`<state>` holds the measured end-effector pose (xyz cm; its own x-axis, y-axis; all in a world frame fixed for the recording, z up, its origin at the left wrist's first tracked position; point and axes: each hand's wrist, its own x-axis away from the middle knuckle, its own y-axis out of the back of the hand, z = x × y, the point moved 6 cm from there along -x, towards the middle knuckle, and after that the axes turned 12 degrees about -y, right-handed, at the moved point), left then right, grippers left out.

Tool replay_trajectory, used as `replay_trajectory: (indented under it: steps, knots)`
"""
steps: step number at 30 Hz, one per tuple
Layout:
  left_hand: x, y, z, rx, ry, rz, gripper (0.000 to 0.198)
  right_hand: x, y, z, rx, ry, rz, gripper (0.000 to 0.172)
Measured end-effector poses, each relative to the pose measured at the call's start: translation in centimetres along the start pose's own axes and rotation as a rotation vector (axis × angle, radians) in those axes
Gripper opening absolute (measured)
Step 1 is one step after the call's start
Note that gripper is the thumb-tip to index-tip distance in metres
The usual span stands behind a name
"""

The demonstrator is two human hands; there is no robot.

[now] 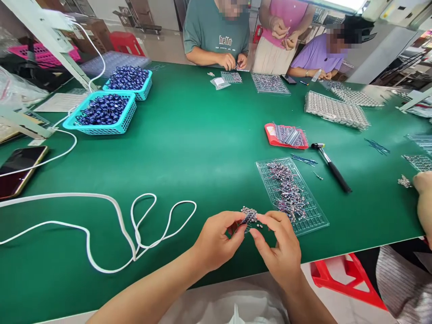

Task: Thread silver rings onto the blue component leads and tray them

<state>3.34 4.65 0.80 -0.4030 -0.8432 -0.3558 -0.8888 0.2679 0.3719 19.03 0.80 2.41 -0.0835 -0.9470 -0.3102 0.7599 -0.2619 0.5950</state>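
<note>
My left hand [221, 236] pinches a small bundle of slim dark parts [250, 218] between thumb and fingers, with thin wire-like ends pointing down. My right hand [281, 245] is at the bundle's other end, its index fingertip touching or nearly touching it, thumb held apart. Just behind the fingertips lies a little heap of tiny silvery-pink round pieces [249, 209], partly covered by the hands. To the right, a clear moulded tray [315, 216] carries a loose pile of thin-leaded small parts [290, 191]. Their exact kind is too small to tell.
A hammer [332, 168], blue strips [303, 159] and a red pouch of parts [270, 135] lie beyond the tray. White cables [111, 198], a phone [23, 168] and turquoise baskets [97, 130] of dark blue pieces occupy the left. Several people work around the green table [189, 148].
</note>
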Motion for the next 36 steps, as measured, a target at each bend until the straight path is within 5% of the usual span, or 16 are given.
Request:
replay_trajectory:
  steps: [6, 9, 14, 18, 26, 36]
  knots:
    - [-0.3, 0.0, -1.2, -0.100, -0.216, 0.082, 0.020, -1.7, 0.1, -0.2, 0.028, -0.032, 0.263, 0.014]
    - [-0.6, 0.6, -1.0, -0.012, -0.128, 0.066, 0.021, -1.7, 0.2, -1.3, -0.103, -0.125, 0.318, 0.009]
    - [-0.6, 1.5, 1.1, 0.227, 0.203, -0.041, 0.055, -0.5, 1.1, -4.6, -0.379, -0.444, 0.049, 0.012]
    - [-0.3, 0.5, 2.3, 0.583, 0.330, -0.139, 0.040, 0.6, 0.2, -5.6, -0.575, -0.555, -0.025, 0.018]
    - [-0.1, 0.6, 2.7, 0.754, 0.426, -0.387, 0.028, 1.9, -1.9, -5.6, -0.587, -0.635, 0.083, 0.019]
    - [0.0, 0.6, 2.3, 0.762, 0.430, -0.322, 0.031, 2.3, -3.1, -3.7, -0.373, -0.521, 0.315, 0.021]
